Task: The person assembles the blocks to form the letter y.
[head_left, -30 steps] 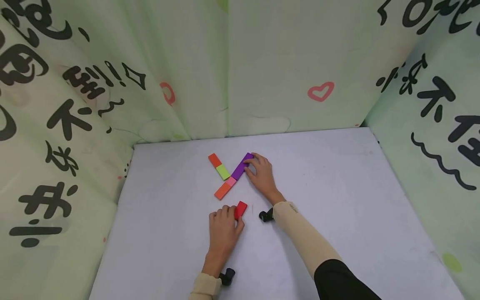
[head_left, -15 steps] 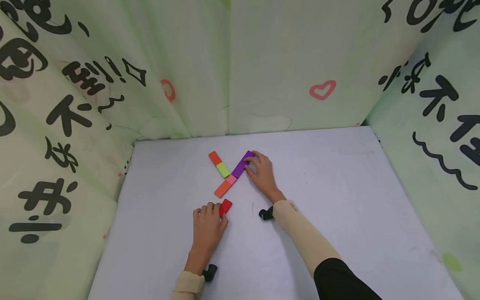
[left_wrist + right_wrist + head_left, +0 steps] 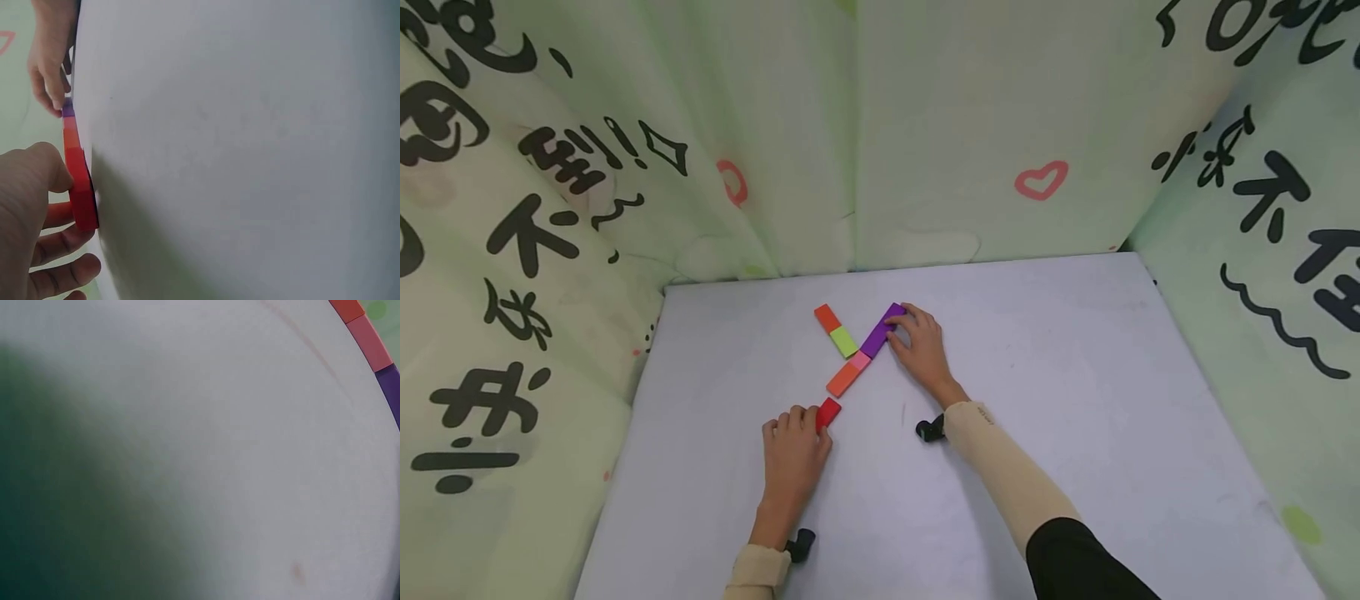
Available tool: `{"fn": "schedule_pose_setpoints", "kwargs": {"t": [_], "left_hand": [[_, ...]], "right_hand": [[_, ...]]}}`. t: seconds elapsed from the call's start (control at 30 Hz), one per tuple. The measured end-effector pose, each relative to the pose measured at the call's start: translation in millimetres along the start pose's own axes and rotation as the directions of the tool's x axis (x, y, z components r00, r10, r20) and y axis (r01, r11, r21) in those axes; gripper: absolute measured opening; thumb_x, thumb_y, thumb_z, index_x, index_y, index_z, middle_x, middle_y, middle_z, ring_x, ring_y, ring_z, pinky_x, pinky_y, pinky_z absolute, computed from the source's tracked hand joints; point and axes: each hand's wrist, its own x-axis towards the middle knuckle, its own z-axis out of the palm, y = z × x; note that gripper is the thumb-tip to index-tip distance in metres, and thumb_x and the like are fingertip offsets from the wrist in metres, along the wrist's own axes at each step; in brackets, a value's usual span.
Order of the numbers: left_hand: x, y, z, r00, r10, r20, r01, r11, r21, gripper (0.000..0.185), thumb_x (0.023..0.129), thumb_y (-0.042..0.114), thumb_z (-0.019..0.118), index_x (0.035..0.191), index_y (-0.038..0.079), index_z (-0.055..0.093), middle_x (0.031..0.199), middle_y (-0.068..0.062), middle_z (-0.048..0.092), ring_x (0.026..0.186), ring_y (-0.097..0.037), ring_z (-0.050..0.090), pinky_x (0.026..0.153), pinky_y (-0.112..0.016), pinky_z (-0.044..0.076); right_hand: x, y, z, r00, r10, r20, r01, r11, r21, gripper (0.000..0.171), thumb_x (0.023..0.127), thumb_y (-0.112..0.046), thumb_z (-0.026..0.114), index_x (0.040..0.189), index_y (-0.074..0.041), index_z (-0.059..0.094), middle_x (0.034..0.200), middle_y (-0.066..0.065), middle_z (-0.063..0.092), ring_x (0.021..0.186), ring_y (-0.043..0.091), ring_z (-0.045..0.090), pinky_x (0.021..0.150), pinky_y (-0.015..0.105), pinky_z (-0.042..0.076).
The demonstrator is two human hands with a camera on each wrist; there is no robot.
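My left hand (image 3: pixel 811 425) pinches a small red block (image 3: pixel 828 412) flat on the white table (image 3: pixel 1075 400), thumb on one side and fingers on the other. The red block (image 3: pixel 82 190) lies just below the lower end of a diagonal row: orange block (image 3: pixel 845 379), pink block (image 3: pixel 861 361), purple block (image 3: pixel 881 332). My right hand (image 3: pixel 901 328) rests its fingertips on the purple block's far end. An orange-red block (image 3: pixel 827 317) and a yellow-green block (image 3: pixel 844 341) form a second diagonal that meets the row at the pink block. The right wrist view shows only the row's edge (image 3: pixel 372 344).
Pale green printed cloth walls (image 3: pixel 925 125) close the table in on the back, left and right. Bare white tabletop spreads to the right and toward me. Small black wrist mounts (image 3: pixel 929 430) sit by both cuffs.
My left hand has slid the red block left and away from me, up to the orange block's lower end. The right hand has stayed on the purple block.
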Motion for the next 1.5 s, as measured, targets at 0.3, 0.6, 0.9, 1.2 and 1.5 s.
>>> {"fn": "schedule_pose_setpoints", "kwargs": {"t": [0.3, 0.6, 0.9, 1.2, 1.5], "left_hand": [[3.0, -2.9, 4.2, 0.997, -0.051, -0.061, 0.047, 0.997, -0.063, 0.039, 0.086, 0.023, 0.073, 0.121, 0.011, 0.064, 0.108, -0.011, 0.063, 0.094, -0.029, 0.06, 0.09, -0.046, 0.044], [6.4, -4.2, 6.1, 0.993, -0.067, -0.1, 0.055, 0.991, -0.119, 0.038, 0.088, 0.023, 0.071, 0.123, 0.012, 0.063, 0.107, -0.011, 0.062, 0.094, -0.028, 0.059, 0.089, -0.046, 0.042], [31.0, -5.7, -7.5, 0.987, -0.16, 0.02, 0.158, 0.937, -0.312, 0.04, 0.097, 0.035, 0.058, 0.132, 0.016, 0.058, 0.12, -0.011, 0.058, 0.108, -0.028, 0.056, 0.096, -0.049, 0.04], [74.0, -15.8, -8.7, 0.99, -0.138, 0.038, 0.141, 0.893, -0.427, 0.041, 0.097, 0.035, 0.058, 0.135, 0.02, 0.056, 0.131, -0.01, 0.054, 0.119, -0.029, 0.052, 0.098, -0.051, 0.041], [115.2, -21.4, -5.5, 0.989, -0.076, 0.129, 0.132, 0.849, -0.511, 0.056, 0.097, 0.037, 0.058, 0.149, 0.024, 0.041, 0.156, -0.008, 0.037, 0.142, -0.031, 0.037, 0.108, -0.059, 0.036]], "right_hand": [[-5.5, -2.8, -1.1, 1.0, 0.005, -0.001, -0.005, 1.0, 0.013, 0.024, 0.095, -0.026, 0.065, 0.117, -0.019, 0.068, 0.148, 0.012, 0.048, 0.138, 0.035, 0.041, 0.113, 0.057, 0.03], [-2.0, -2.6, -1.9, 1.0, -0.003, 0.012, 0.003, 1.0, 0.008, 0.024, 0.096, -0.028, 0.063, 0.119, -0.02, 0.067, 0.149, 0.01, 0.047, 0.14, 0.033, 0.04, 0.115, 0.055, 0.029], [0.9, -1.4, -1.0, 1.0, 0.005, 0.018, -0.005, 1.0, 0.0, 0.025, 0.096, -0.028, 0.063, 0.119, -0.02, 0.067, 0.15, 0.01, 0.046, 0.14, 0.032, 0.04, 0.115, 0.055, 0.029], [-0.4, 0.4, -1.2, 1.0, 0.003, 0.017, -0.003, 1.0, -0.004, 0.024, 0.096, -0.028, 0.063, 0.119, -0.021, 0.067, 0.15, 0.009, 0.046, 0.14, 0.031, 0.04, 0.115, 0.054, 0.028], [-2.1, -1.0, -0.4, 1.0, 0.005, 0.019, -0.005, 1.0, -0.002, 0.025, 0.097, -0.028, 0.062, 0.12, -0.021, 0.067, 0.15, 0.009, 0.046, 0.14, 0.032, 0.04, 0.115, 0.054, 0.029]]}}
